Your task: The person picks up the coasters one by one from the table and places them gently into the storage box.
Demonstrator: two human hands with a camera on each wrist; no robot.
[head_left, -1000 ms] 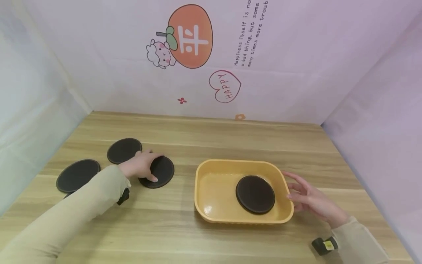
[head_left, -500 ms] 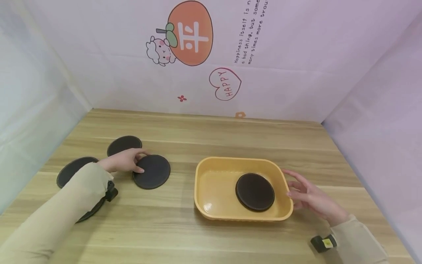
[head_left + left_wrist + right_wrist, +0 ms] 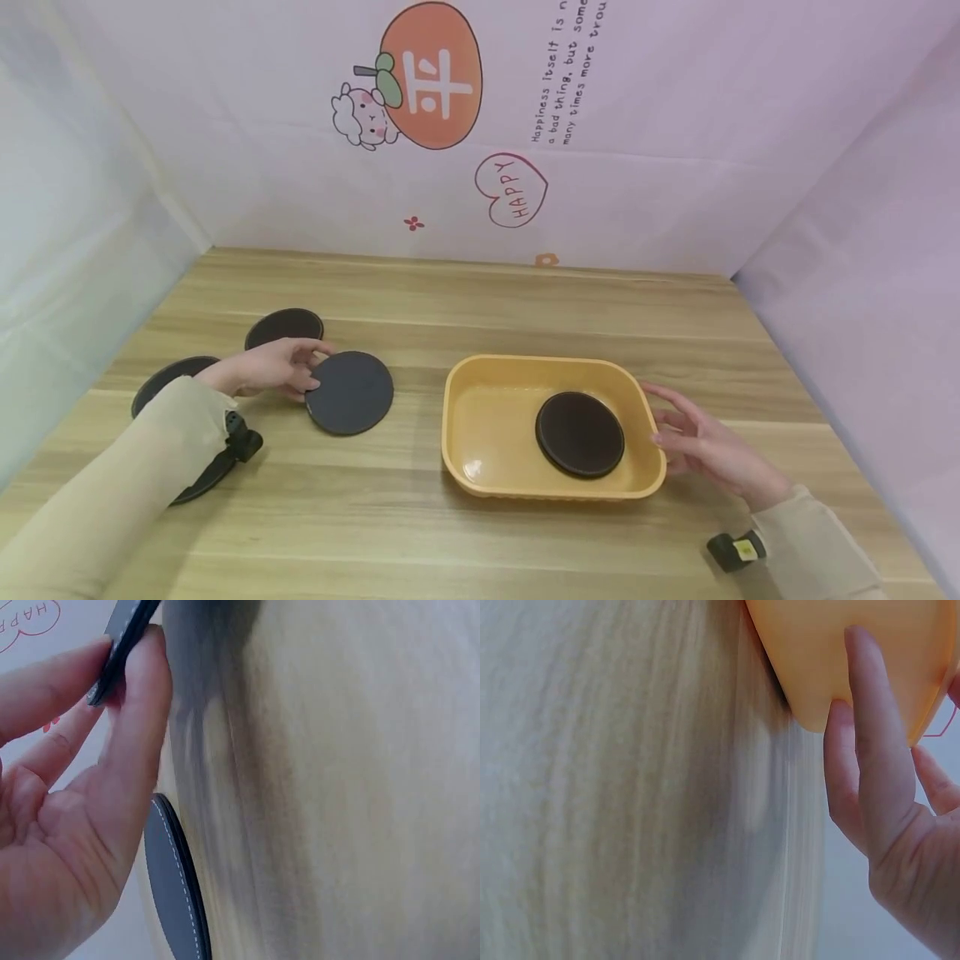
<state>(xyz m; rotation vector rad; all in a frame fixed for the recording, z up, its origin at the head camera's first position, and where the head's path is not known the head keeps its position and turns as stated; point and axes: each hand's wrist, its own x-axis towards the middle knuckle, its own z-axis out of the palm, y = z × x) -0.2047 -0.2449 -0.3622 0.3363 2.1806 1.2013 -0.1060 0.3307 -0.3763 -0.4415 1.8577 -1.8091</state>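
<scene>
In the head view, my left hand (image 3: 273, 367) pinches the left edge of a round black coaster (image 3: 350, 393), thumb on one face and fingers on the other. The left wrist view catches this coaster (image 3: 124, 649) tilted above the wooden table, its edge stitched in white. My right hand (image 3: 712, 454) rests against the right end of a yellow rectangular bin (image 3: 487, 492). Its fingers (image 3: 877, 742) lie fairly straight along the bin's outer wall in the right wrist view. Inside the bin, toward the right, lies another black coaster (image 3: 580, 435).
More black coasters lie at the left: one behind my left hand (image 3: 285, 325), another (image 3: 165, 383) farther left, and one (image 3: 206, 482) partly under my forearm. Wooden tabletop (image 3: 360, 525) spreads between them and the bin. White printed sheets (image 3: 637, 208) enclose the back and sides.
My left hand has drawn back a little leftward and now holds the coaster by its left edge, raised and tilted. The right hand and the bin stay in place.
</scene>
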